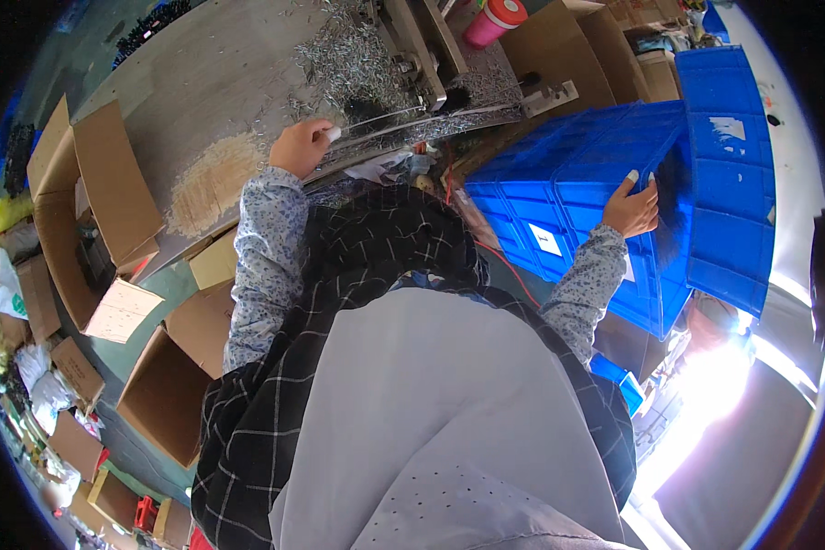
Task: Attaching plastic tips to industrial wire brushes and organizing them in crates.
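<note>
right hand (631, 207) grips blue crate (596, 183) above its white square label (545, 240).

The bench (202, 82) lies in front, with a heap of metal bits (348, 55) on it. The left hand (300, 147) rests at its edge. The right hand (631, 209) touches the crate (596, 183) on the right. Cardboard boxes (110, 211) stand left of the bench.
</note>
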A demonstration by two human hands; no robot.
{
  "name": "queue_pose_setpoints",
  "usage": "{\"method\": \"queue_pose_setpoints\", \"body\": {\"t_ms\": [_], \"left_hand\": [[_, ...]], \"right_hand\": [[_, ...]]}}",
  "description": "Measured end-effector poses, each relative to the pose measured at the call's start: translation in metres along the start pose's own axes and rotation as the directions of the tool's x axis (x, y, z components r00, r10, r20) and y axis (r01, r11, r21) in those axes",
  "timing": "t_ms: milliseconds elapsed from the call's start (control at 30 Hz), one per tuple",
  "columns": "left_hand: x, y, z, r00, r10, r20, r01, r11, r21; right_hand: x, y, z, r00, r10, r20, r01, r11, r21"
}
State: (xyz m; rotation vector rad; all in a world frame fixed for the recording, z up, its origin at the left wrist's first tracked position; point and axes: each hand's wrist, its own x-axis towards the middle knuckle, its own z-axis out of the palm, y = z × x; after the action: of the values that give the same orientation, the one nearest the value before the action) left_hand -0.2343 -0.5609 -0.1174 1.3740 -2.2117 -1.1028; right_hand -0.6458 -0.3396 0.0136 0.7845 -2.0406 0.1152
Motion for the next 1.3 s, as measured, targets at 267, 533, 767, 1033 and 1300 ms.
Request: {"method": "queue_pose_setpoints", "body": {"t_ms": [267, 533, 767, 1033, 1300], "left_hand": [[-0.001, 0.013, -0.007, 1.000, -0.030, 0.010, 0.030, 0.999, 0.036], [-0.001, 0.013, -0.010, 0.998, -0.044, 0.055, 0.044, 0.999, -0.002], [0.003, 0.006, -0.007, 0.999, -0.014, 0.031, 0.013, 1.000, 0.017], [0.003, 0.010, -0.018, 0.999, -0.014, 0.029, 0.013, 0.999, 0.037], [-0.006, -0.009, -0.007, 0.993, -0.103, 0.053, 0.096, 0.989, 0.114]], "right_hand": [[-0.001, 0.003, -0.001, 0.999, 0.020, 0.039, -0.020, 1.000, -0.010], [0.001, 0.001, 0.000, 0.999, 0.005, 0.046, -0.004, 1.000, -0.027], [0.000, 0.002, 0.000, 1.000, -0.008, 0.008, 0.009, 0.999, -0.032], [0.000, 0.001, -0.001, 1.000, -0.001, 0.017, 0.001, 1.000, -0.031], [0.001, 0.002, -0.002, 1.000, -0.007, -0.006, 0.006, 0.999, -0.032]]}}
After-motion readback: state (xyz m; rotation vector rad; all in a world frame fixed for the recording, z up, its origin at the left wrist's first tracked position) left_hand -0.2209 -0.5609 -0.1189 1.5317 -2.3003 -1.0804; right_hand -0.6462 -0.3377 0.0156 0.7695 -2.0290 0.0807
